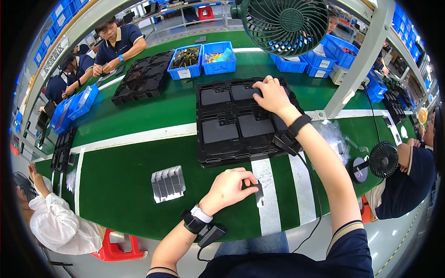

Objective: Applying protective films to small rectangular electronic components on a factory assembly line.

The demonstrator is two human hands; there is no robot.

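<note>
In front of me, my left hand (232,186) is closed in a pinch on a small black strip (259,193) with a shiny pale end, over a white stripe of the table. My right hand (274,96) reaches over the black plastic tray (204,156). Its thumb and index finger are apart, and their tips rest at the edge of a flat black panel (242,92) in the far row. Other black panels (219,129) lie in the tray's compartments; my right hand and wrist hide part of its right side. A clear sheet with dark strips (168,183) lies to the left.
A green fan (287,25) hangs above the far side, beside a metal post (357,65). Blue bins (185,69) and a black tray stack (143,76) stand beyond. Clear plastic wrap (333,139) and a small black fan (384,160) are at right. Co-workers sit around.
</note>
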